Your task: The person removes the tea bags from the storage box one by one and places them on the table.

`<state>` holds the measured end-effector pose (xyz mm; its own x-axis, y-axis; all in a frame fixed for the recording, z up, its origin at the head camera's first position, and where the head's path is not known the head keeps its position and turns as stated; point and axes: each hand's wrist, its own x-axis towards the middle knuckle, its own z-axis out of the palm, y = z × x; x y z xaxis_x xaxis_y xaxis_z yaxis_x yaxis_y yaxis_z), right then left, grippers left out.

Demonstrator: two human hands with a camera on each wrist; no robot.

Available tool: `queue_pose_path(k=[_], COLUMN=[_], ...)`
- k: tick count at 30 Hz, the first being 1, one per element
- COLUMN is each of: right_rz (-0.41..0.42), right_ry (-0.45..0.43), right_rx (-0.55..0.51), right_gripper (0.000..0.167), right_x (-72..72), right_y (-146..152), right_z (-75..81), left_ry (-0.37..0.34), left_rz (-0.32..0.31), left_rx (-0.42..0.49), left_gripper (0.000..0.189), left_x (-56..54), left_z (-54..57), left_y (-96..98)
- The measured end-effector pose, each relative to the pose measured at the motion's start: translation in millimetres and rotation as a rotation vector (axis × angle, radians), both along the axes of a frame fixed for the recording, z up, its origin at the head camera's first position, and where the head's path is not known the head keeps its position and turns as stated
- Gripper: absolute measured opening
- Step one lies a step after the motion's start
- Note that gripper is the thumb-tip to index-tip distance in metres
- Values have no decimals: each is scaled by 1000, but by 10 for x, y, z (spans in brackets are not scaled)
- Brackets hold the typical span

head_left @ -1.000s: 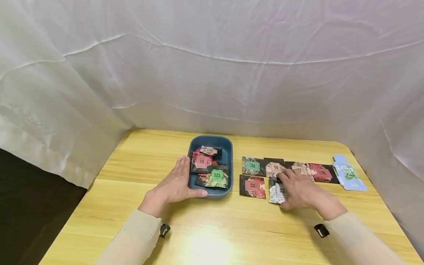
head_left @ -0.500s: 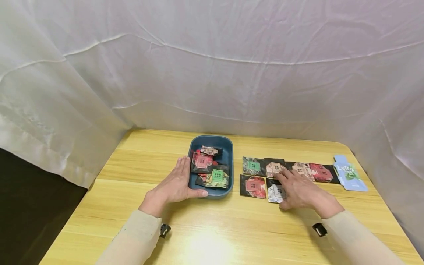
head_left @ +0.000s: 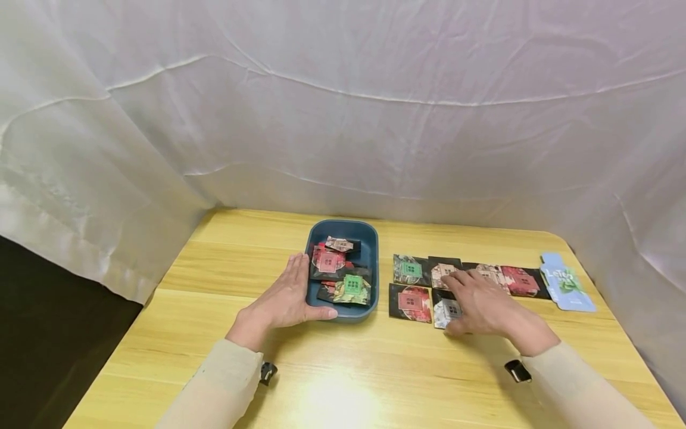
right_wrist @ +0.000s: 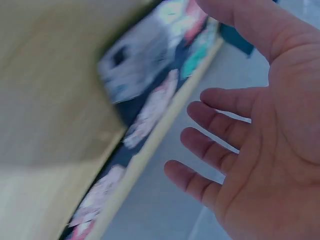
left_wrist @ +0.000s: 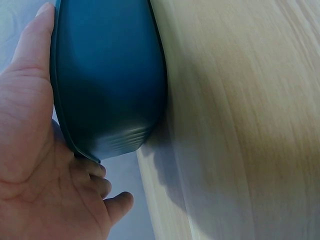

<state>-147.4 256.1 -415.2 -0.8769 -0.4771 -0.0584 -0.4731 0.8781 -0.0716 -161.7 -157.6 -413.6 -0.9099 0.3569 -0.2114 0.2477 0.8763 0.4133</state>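
Sachets (head_left: 410, 302): 6 set out around your right hand (head_left: 485, 305), fingers loose and empty; more remain inside the tub (head_left: 367, 243) against your left hand's (head_left: 280, 300) extended fingers.

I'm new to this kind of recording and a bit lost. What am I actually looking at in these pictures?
There is no machine here, just a person's two bare hands. The wide picture comes from a camera worn on the head, looking forward and down; the two close ones come from cameras on the wrists. On the wooden table stands a blue tray with small packets inside. To its right lie two rows of flat packets, with a light-blue card at the far end. The left hand rests against the tray. The right hand is over the white-labelled packet and grips nothing that I can see.
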Motion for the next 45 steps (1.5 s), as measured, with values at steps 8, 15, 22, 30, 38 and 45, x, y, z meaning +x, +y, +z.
queue_pose_path(k=[8,15,22,30,38,45], right_rz=[36,74,112,91,63,25], right_ry=[120,120,59,-85,-114,-150], right_rx=[-103,-114,-92,85,153,173], right_gripper=[81,94,97,98,102,103], right_x=[-131,-309,-449,-536,-567,-561], right_y=[-418,-860,-1333,-1717,-1828,-1881], right_z=[212,317,332,188,88,75], left_ry=[0,-10,-10,-12,-9,-6], left_rz=[5,1,4,3,-4,-2], left_rx=[3,6,11,9,23,33], left_gripper=[141,141,141,141,140,140], left_x=[-1,-2,-9,1,-4,10], left_z=[-5,-3,-1,4,6,-6], left_y=[-6,1,9,23,16,1])
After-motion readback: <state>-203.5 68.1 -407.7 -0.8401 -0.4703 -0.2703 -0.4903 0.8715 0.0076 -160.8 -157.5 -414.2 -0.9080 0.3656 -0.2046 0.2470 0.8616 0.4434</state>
